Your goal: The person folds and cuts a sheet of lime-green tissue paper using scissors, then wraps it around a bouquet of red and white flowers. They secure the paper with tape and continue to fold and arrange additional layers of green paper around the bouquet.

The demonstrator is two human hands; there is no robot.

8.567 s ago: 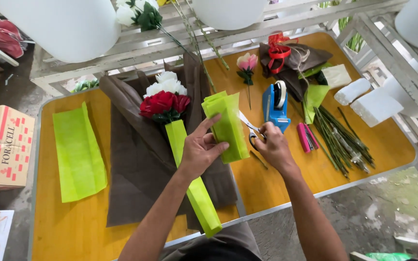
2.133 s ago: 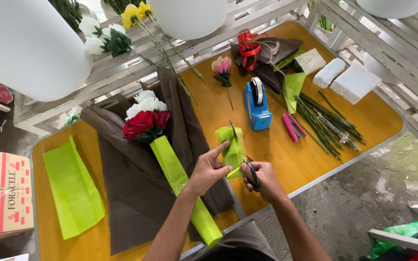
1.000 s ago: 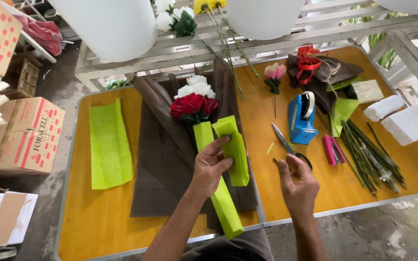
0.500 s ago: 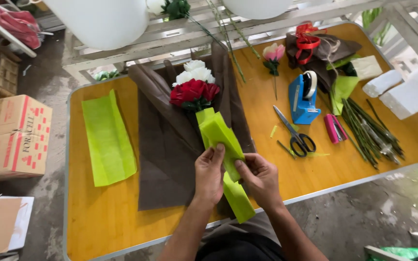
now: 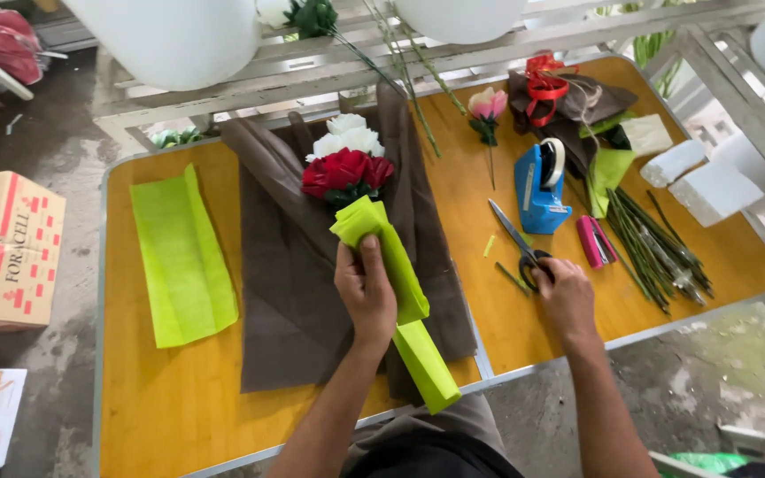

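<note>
My left hand grips a folded lime-green paper strip and holds it just below the red and white flower bunch. The bunch's stems are wrapped in lime-green paper and lie on a brown wrapping sheet. My right hand rests on the table over the handles of the scissors, whose blades point away from me. Whether its fingers are closed on the handles is hidden.
A second lime-green sheet lies at the left of the orange table. A blue tape dispenser, pink stapler, cut green stems, white foam blocks, a pink flower and brown paper with red ribbon sit at the right. A cardboard box stands beside the table.
My right hand has let go of the green strip and moved right onto the scissors. My left hand alone now holds the strip up against the flower bunch.
</note>
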